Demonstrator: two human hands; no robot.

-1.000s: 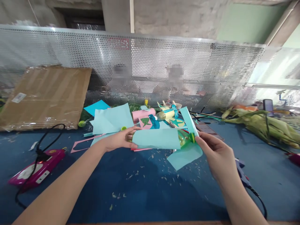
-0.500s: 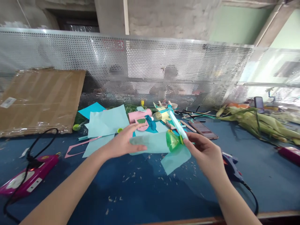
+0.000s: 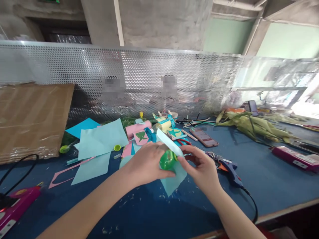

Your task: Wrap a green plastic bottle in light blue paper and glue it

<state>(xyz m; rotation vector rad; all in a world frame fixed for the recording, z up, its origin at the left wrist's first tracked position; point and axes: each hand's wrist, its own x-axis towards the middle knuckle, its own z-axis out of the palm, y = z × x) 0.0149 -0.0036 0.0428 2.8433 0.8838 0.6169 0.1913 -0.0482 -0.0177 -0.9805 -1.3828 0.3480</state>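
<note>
My left hand (image 3: 146,163) is wrapped round a green plastic bottle (image 3: 167,160) with light blue paper (image 3: 174,174) rolled about it. The bottle's neck end points toward the camera. My right hand (image 3: 202,167) pinches the loose edge of the paper beside the bottle's neck. Both hands hover just above the blue table (image 3: 149,205), in front of a pile of paper scraps. Most of the bottle's body is hidden under my left hand.
Loose light blue sheets (image 3: 99,141), pink-wrapped and yellow-wrapped bottles (image 3: 163,125), a phone (image 3: 203,137), a blue glue gun (image 3: 229,167) with its cord, corn husks (image 3: 251,124), cardboard (image 3: 32,116) at the left, a magenta device (image 3: 15,205). A perforated metal screen (image 3: 149,79) runs along the back.
The bottle has swung from lying sideways to pointing toward me. My hands have come closer together round it, and the view has shifted to the right.
</note>
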